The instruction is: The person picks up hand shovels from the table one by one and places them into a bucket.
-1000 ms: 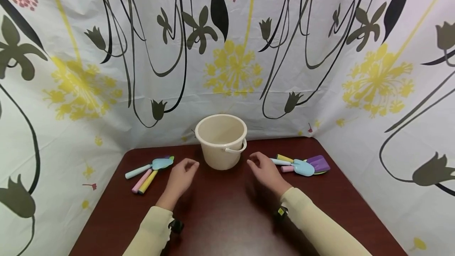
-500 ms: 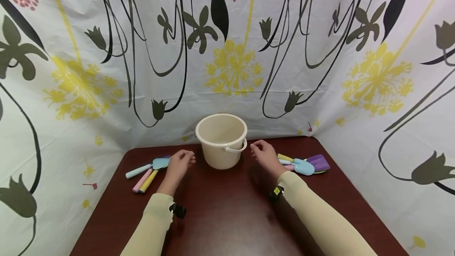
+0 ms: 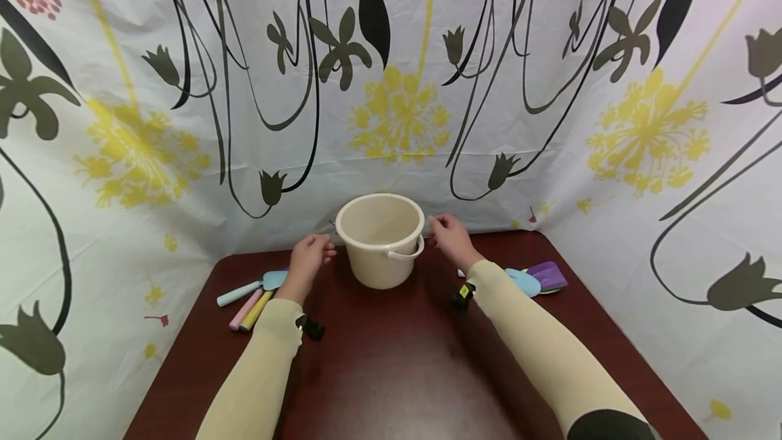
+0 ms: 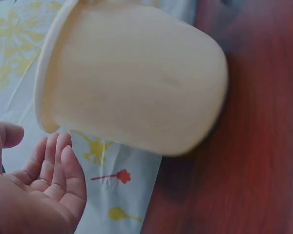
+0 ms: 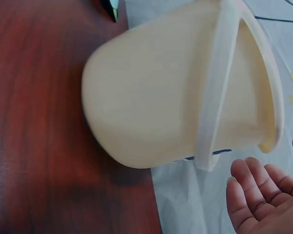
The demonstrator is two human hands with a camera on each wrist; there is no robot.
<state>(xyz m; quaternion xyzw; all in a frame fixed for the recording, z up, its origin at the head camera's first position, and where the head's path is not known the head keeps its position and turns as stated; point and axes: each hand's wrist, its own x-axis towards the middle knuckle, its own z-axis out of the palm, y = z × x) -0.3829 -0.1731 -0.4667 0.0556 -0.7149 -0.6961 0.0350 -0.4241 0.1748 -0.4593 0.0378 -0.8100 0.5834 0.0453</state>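
Left hand [image 4: 44,195], palm showing, fingers slightly bent, thumb apart. Fingertips [image 4: 67,155] right by rim [image 4: 41,90] of cream bucket [image 4: 136,78]; contact unclear. Bucket base on red-brown counter [image 4: 256,146]. Pale cloth [image 4: 141,168] behind, yellow and red flower prints [image 4: 123,176].

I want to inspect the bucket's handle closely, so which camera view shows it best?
The right wrist view: the handle looks large, running across the side of the bucket, though the picture's top edge cuts it. The head view shows it smaller, hanging below the rim; I can't make it out in the left wrist view.
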